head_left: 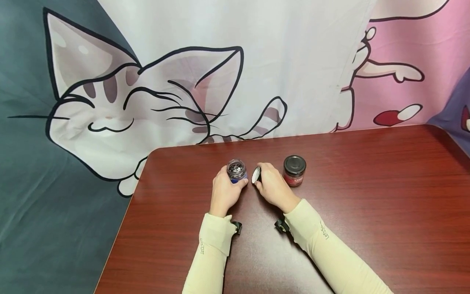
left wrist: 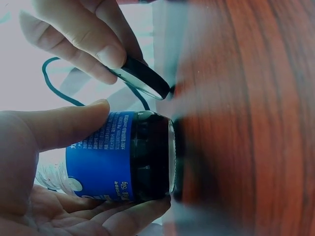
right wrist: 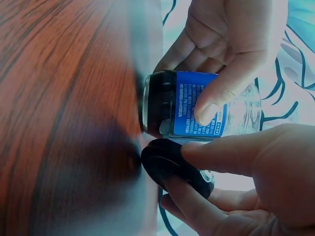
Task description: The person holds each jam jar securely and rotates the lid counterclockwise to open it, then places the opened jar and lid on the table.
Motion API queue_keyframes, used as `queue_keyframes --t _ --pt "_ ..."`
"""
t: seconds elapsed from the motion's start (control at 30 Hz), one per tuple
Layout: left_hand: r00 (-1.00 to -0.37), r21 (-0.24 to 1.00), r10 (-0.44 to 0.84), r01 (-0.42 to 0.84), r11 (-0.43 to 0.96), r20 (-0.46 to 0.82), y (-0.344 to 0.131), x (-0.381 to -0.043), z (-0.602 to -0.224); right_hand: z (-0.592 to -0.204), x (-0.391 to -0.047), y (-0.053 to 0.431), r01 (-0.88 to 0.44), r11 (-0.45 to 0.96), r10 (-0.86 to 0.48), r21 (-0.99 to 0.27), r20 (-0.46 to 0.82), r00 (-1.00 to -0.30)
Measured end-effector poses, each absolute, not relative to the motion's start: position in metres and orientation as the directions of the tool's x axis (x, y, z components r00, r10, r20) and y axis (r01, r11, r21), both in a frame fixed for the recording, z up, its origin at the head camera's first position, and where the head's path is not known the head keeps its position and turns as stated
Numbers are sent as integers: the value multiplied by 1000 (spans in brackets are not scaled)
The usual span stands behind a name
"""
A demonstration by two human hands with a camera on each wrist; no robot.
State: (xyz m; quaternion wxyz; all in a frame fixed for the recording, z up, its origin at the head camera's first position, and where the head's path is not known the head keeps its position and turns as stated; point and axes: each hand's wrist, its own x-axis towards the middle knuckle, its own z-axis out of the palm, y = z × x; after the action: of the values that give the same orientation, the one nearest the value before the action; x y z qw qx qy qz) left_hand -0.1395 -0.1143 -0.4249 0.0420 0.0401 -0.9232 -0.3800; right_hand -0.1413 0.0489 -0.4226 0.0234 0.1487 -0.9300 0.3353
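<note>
Cat-print fabric (head_left: 301, 73) hangs at 12 o'clock, behind a reddish-brown wooden table (head_left: 367, 183). Going left to right, we have the left hand (head_left: 224, 192) at 7 o'clock of the blue-label jar (head_left: 236, 170), thumb and fingers clamped round its sides. Jar stands upright on the table, mouth open. Contents look dark, though we can't make them out properly at this size. Just beside it, between 3 and 4 o'clock, we get the loose lid (head_left: 256, 175), black, tipped on edge, pale underside toward the jar, not touching it. Right hand (head_left: 273, 183) pinches that lid between thumb and fingers. At 2 o'clock from this hand, close by, we log a second jar (head_left: 294, 170): upright, capped in black, red-labelled.
</note>
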Motion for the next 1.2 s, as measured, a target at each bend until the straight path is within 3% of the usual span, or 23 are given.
queue_keyframes --t 1.2 --pt "-994 696 -100 -44 716 40 -115 -138 -423 -430 -142 49 -286 775 -260 -563 129 -957"
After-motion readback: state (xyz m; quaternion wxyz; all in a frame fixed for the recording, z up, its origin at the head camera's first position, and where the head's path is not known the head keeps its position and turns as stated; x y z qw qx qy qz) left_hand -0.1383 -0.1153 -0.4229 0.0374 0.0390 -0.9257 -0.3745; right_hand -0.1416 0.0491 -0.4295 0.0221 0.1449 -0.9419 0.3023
